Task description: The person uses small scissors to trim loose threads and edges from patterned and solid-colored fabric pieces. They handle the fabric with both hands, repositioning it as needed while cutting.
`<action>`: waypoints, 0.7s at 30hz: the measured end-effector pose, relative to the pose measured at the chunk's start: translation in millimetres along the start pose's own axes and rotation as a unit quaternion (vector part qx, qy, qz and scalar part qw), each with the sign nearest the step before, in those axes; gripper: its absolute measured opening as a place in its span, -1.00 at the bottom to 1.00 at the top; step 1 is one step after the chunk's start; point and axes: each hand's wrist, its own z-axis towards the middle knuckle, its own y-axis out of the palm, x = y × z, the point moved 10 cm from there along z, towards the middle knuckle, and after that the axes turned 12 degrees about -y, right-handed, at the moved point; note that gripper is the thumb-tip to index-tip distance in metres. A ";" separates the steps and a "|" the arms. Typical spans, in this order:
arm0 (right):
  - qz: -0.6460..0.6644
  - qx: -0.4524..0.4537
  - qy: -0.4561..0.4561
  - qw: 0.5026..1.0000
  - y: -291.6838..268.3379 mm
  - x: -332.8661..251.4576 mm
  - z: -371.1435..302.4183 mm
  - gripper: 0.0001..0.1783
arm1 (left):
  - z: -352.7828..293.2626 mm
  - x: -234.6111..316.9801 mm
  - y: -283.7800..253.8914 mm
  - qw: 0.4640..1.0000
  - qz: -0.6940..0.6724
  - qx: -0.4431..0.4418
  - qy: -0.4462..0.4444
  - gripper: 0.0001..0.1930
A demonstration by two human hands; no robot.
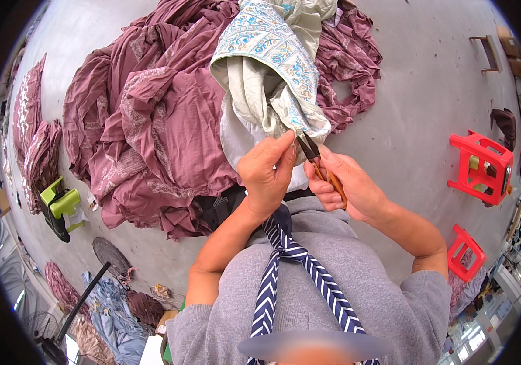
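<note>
The right grip [353, 190] closes around orange-handled thread snips [314, 156], blades parted; the left grip [265, 173] curls at a blue-floral printed cloth [266, 45], exact hold unclear.

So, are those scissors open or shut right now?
Open: the scissors in the right hand show two dark blades parted in a narrow V, their tips apart near the patterned cloth.

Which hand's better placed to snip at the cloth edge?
Likely the right hand: it grips the orange-handled scissors, blades parted beside the blue-floral cloth. The left hand is closed at that cloth's edge, no cutter visible.
</note>
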 end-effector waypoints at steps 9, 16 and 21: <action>0.026 0.030 -0.035 0.999 2.5 1.0 1.4 -0.63 | -0.9 4.8 -0.9 1.000 0.012 0.007 0.026 -0.75; 0.020 0.047 -0.042 0.998 2.8 1.2 3.9 -0.67 | -1.0 2.5 -0.4 1.000 0.014 -0.003 0.013 -0.75; 0.024 0.044 -0.039 0.998 4.1 2.2 4.0 -0.68 | 0.2 1.0 -1.6 1.000 0.010 -0.007 -0.004 -0.76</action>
